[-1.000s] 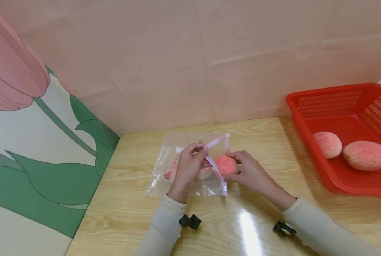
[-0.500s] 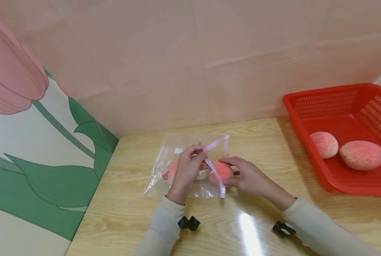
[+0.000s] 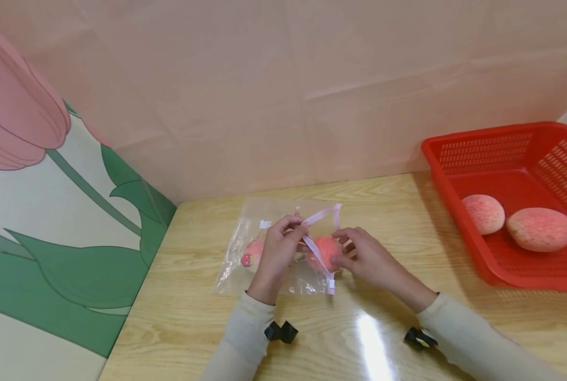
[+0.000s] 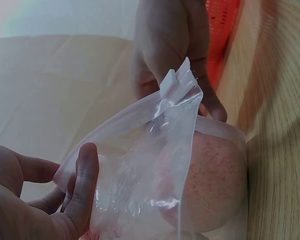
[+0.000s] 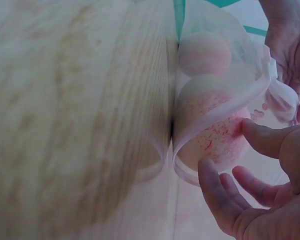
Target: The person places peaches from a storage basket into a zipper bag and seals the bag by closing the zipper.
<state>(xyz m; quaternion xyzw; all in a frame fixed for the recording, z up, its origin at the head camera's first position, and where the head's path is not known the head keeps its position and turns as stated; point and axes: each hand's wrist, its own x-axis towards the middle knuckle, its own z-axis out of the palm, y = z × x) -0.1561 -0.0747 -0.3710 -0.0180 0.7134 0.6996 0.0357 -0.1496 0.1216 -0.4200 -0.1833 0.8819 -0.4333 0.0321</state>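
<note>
The left hand (image 3: 280,246) pinches a clear, lilac-rimmed plastic bag (image 3: 318,215), mouth facing the right hand (image 3: 365,257), its fingers spread. Just inside, by those fingertips, sits 1 round, pink-speckled cream ball (image 5: 210,132), long axis unclear.

You're indoors, whether home or staged set is unclear: your wood-grain counter (image 3: 169,296) stands against a creased pinkish backdrop (image 3: 245,106), beside a large tulip picture (image 3: 64,211).
</note>
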